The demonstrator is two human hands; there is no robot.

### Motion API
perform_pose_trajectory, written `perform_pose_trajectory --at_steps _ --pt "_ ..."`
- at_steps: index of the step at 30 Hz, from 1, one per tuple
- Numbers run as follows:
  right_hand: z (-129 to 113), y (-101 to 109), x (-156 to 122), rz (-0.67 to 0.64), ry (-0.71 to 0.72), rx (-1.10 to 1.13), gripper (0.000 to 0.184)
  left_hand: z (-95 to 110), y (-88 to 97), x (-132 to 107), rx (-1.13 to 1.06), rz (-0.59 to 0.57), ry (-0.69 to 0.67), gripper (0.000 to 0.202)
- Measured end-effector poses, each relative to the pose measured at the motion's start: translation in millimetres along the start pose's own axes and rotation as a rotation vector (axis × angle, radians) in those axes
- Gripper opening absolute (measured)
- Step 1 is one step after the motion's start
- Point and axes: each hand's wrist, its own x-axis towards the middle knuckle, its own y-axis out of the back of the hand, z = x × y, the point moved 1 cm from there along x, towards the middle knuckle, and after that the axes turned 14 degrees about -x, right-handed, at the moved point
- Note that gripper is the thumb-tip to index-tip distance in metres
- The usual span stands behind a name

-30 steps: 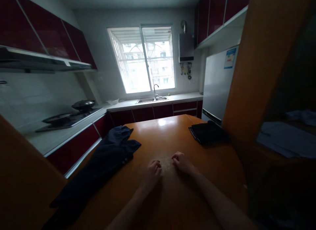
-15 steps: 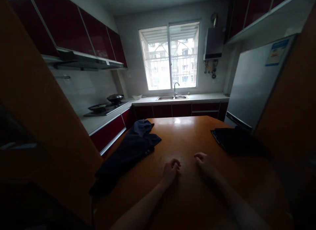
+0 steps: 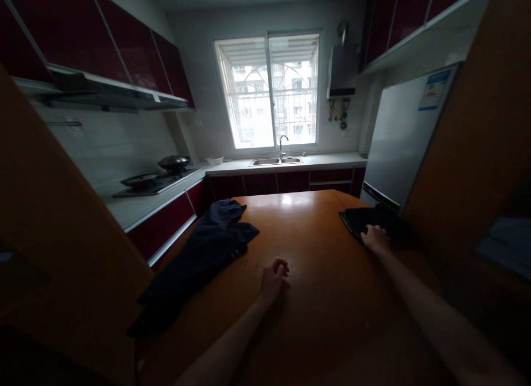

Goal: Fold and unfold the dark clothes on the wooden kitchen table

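Left hand [image 3: 274,276] on glossy table [image 3: 307,228], dim kitchen [image 3: 327,160]

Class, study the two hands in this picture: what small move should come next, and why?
Probably the right hand should close its fingers on the near edge of the black cloth: it is right at that edge, though contact is unclear and no grip shows. The left hand is loosely curled over the table, well apart from that cloth.
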Motion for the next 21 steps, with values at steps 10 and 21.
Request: perform_pose_trajectory --at_steps 10,21 --pt "0.0 24.1 -4.1 0.080 0.071 0.082 0.027 -2.8 1.1 1.0 0.007 -0.014 0.006 0.017" --pt "-127.2 51.2 -200.0 -0.241 0.799 0.644 0.015 -18.0 9.5 16.4 0.004 0.174 -0.015 0.031"
